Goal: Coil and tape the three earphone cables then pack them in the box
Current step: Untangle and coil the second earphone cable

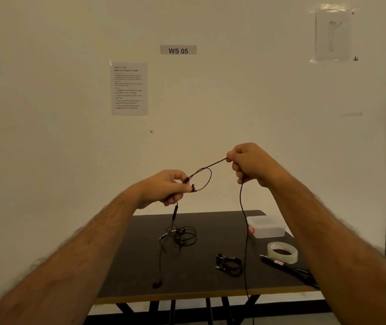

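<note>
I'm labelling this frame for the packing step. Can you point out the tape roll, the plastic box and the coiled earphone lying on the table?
tape roll (272,248): head view, left wall of the clear ring.
plastic box (266,222): head view, its translucent lid.
coiled earphone (230,267): head view, middle of the black bundle.

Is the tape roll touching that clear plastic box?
Apart. The head view shows bare dark table between the tape roll and the clear plastic box.
</note>
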A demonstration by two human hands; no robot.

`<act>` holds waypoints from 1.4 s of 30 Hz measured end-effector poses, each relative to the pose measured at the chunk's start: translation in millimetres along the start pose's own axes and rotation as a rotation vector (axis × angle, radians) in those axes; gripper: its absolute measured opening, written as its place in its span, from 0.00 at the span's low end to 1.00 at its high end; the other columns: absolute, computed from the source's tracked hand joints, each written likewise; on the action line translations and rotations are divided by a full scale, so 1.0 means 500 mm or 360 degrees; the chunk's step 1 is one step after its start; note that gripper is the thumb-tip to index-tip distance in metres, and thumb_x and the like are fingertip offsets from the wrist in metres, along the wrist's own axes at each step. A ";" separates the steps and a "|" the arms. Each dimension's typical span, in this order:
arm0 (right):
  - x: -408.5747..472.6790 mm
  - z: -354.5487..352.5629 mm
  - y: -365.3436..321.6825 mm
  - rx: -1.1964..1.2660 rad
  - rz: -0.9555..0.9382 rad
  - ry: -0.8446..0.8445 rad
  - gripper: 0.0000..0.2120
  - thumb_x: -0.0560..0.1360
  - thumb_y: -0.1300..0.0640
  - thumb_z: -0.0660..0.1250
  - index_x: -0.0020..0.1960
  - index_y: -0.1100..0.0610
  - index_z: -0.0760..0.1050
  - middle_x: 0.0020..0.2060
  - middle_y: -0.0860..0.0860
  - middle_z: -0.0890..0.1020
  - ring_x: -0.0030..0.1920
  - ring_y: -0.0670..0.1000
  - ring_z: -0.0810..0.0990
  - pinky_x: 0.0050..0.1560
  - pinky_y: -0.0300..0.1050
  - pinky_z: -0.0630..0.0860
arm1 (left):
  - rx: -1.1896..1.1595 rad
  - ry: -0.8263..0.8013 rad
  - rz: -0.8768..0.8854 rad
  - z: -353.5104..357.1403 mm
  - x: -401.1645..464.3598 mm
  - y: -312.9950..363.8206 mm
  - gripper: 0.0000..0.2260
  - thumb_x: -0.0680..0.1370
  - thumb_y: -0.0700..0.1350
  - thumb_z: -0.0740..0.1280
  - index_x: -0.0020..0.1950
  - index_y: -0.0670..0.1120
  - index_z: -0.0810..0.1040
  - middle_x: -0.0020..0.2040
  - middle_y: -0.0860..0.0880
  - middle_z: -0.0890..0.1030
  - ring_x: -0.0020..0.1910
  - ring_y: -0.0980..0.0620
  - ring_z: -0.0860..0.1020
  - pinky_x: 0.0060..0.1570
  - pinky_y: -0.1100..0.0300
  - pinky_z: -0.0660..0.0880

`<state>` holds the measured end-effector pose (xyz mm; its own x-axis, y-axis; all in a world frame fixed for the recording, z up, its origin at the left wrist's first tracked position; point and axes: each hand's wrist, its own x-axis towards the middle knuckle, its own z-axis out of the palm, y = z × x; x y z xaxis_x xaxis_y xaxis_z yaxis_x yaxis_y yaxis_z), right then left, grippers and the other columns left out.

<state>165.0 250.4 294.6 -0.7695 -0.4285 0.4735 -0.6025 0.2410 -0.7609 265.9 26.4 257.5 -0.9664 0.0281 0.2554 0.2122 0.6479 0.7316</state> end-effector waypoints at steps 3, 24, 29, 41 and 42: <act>0.003 0.005 0.005 -0.0033 0.0043 0.0086 0.12 0.81 0.58 0.59 0.42 0.59 0.77 0.31 0.52 0.70 0.26 0.47 0.62 0.25 0.39 0.59 | -0.0204 0.0289 0.0045 0.001 0.005 -0.013 0.03 0.81 0.43 0.66 0.50 0.43 0.76 0.29 0.48 0.75 0.22 0.56 0.65 0.25 0.65 0.61; -0.011 -0.016 0.015 -0.0255 0.0172 -0.0337 0.16 0.79 0.57 0.58 0.33 0.55 0.63 0.23 0.48 0.66 0.23 0.47 0.59 0.26 0.40 0.57 | 0.0690 0.0095 -0.0960 0.032 0.026 0.024 0.46 0.72 0.77 0.44 0.70 0.43 0.71 0.46 0.41 0.83 0.33 0.51 0.78 0.34 0.61 0.73; -0.010 -0.015 0.021 -0.0309 0.0093 -0.0328 0.18 0.79 0.53 0.62 0.32 0.56 0.66 0.23 0.49 0.68 0.23 0.47 0.60 0.26 0.40 0.59 | 0.0541 -0.0248 -0.1176 0.045 0.014 0.042 0.56 0.66 0.80 0.36 0.57 0.37 0.81 0.44 0.35 0.85 0.27 0.52 0.77 0.23 0.65 0.64; -0.014 -0.025 0.026 -0.0172 -0.0062 -0.0541 0.22 0.78 0.48 0.68 0.30 0.55 0.65 0.23 0.48 0.67 0.23 0.47 0.60 0.27 0.41 0.60 | 0.1040 -0.0167 -0.1034 0.042 0.048 -0.031 0.24 0.80 0.62 0.60 0.44 0.43 0.82 0.30 0.52 0.76 0.22 0.56 0.66 0.28 0.64 0.66; -0.013 -0.027 0.025 -0.0127 -0.0094 -0.0482 0.22 0.78 0.49 0.68 0.31 0.55 0.65 0.23 0.48 0.68 0.23 0.47 0.61 0.26 0.41 0.60 | 0.1008 -0.0169 -0.0936 0.043 0.046 -0.027 0.22 0.80 0.61 0.61 0.46 0.43 0.82 0.30 0.52 0.76 0.21 0.57 0.67 0.26 0.65 0.65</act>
<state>159.6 267.7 288.1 -0.6417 -0.6807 0.3534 -0.6683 0.2701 -0.6931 237.7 34.8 240.1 -0.9091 -0.3935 -0.1367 -0.4155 0.8803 0.2290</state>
